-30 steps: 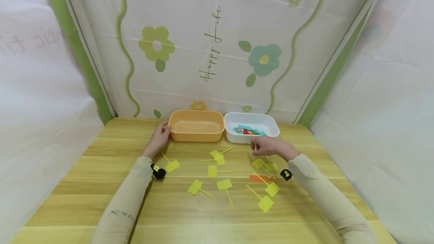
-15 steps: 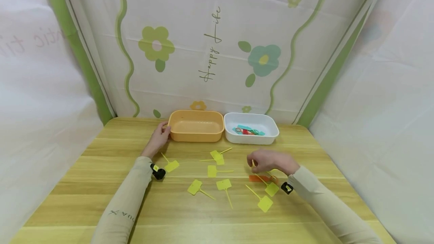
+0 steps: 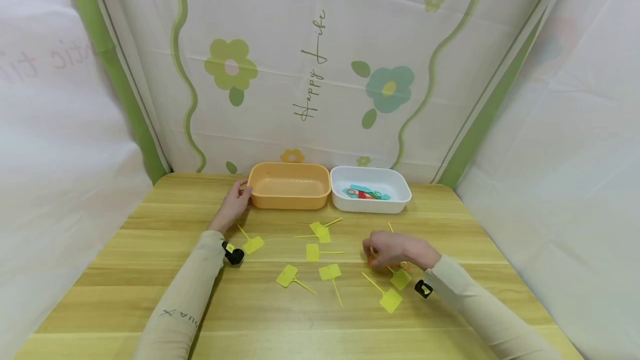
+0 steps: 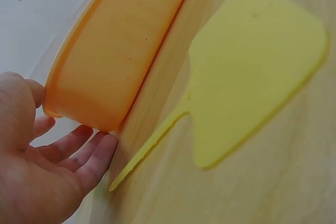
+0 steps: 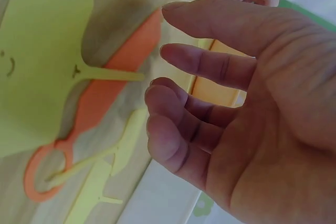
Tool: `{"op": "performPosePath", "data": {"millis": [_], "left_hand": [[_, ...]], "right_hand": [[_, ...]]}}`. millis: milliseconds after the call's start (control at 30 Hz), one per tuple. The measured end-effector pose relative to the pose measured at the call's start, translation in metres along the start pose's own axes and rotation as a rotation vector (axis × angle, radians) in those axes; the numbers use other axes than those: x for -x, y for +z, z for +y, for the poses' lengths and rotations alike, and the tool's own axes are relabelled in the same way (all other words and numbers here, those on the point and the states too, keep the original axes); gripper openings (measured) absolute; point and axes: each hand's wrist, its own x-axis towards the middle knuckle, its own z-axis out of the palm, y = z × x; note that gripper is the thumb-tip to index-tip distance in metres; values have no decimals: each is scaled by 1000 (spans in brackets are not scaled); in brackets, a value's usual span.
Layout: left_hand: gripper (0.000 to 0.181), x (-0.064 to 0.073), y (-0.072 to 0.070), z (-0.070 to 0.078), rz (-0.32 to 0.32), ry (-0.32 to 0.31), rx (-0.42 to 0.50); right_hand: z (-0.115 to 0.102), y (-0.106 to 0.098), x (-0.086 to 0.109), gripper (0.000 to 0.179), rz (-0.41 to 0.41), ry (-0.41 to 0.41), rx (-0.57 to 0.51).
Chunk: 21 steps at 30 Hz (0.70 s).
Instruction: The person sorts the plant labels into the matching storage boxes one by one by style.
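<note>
My left hand [image 3: 234, 203] holds the left end of an orange plastic bin [image 3: 290, 203]; in the left wrist view its thumb is at the rim and its fingers lie against the end wall. A flat yellow tag [image 4: 257, 72] with a thin stem lies beside that hand. Low over the table, my right hand [image 3: 397, 250] has its fingers loosely bent. In the right wrist view, its thumb and index fingertips are around the pointed end of a flat orange tag [image 5: 118, 61] with a ring. Whether they touch it, I cannot tell. A yellow tag [image 5: 42, 61] partly covers the orange one.
To the right of the orange bin stands a white bin [image 3: 371, 204] holding teal and red flat pieces [image 3: 367, 193]. Several yellow tags [image 3: 313, 252] are scattered over the wooden table [image 3: 250, 315]. A printed cloth [image 3: 300, 71] hangs behind.
My right hand has come down and toward me from in front of the white bin, to the orange tag, which it now mostly covers. The left hand has stayed at the orange bin.
</note>
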Motion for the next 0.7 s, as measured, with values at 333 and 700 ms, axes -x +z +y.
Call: {"op": "performPosePath", "data": {"millis": [333, 700], "left_hand": [[57, -1, 0, 0, 0, -1, 8], [56, 1, -1, 0, 0, 8, 4]], "right_hand": [[1, 5, -2, 12, 34, -54, 36], [3, 7, -3, 13, 23, -25, 12]]}}
